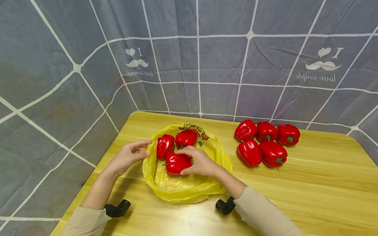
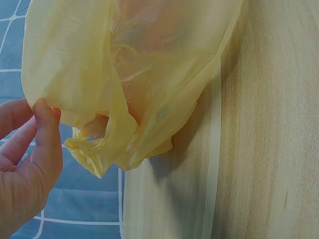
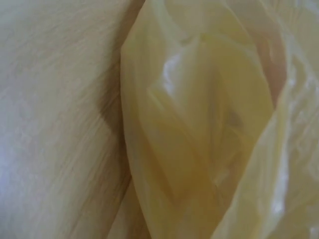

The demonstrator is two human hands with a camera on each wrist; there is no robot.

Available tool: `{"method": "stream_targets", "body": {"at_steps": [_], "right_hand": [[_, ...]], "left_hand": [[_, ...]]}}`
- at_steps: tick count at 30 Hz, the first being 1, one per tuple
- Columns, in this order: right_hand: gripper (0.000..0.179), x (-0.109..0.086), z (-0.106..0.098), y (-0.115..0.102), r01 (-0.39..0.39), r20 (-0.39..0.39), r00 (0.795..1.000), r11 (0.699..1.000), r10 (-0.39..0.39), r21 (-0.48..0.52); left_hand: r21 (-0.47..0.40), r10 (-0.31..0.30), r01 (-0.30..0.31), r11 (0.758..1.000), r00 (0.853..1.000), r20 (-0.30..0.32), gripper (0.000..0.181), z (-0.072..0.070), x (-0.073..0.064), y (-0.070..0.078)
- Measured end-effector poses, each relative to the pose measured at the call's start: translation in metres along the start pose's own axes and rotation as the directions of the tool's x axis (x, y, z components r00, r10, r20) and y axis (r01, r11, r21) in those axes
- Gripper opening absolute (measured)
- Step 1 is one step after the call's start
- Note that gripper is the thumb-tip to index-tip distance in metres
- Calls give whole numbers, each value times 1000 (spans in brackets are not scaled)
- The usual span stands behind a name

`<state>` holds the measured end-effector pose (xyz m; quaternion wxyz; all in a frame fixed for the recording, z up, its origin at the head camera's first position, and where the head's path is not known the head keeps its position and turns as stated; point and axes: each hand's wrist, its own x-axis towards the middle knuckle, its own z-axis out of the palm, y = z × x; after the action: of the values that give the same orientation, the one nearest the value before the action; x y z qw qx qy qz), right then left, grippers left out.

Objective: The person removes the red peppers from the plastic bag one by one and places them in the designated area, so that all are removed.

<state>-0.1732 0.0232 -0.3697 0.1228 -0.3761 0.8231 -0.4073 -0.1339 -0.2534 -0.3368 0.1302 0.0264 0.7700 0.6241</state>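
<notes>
A yellow plastic bag lies with its mouth spread on the table. Inside it are three red bell peppers, including one pepper at the left and another at the back. My right hand reaches over the bag's rim and grips the front pepper, its green stem facing left. At the left rim, my left hand holds the bag's edge with its fingertips; the left wrist view shows these fingers against the thin film. The right wrist view shows mostly the bag's side, with the right hand's fingers hidden.
Several more red bell peppers stand grouped on the table to the right of the bag. The wooden table meets a grey, white-lined curtain at the back and left. Black devices sit at both wrists.
</notes>
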Motion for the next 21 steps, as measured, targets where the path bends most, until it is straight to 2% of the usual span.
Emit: {"method": "stream_targets", "body": {"at_steps": [8, 21], "right_hand": [[65, -6, -3, -1, -23, 48, 999, 999, 24, -23], [64, -15, -10, -3, -62, 31, 998, 998, 61, 17]], "left_hand": [[-3, 4, -4, 1000, 1000, 3, 52, 0, -1, 3], [-1, 7, -7, 1000, 1000, 1, 52, 1, 0, 2]]}}
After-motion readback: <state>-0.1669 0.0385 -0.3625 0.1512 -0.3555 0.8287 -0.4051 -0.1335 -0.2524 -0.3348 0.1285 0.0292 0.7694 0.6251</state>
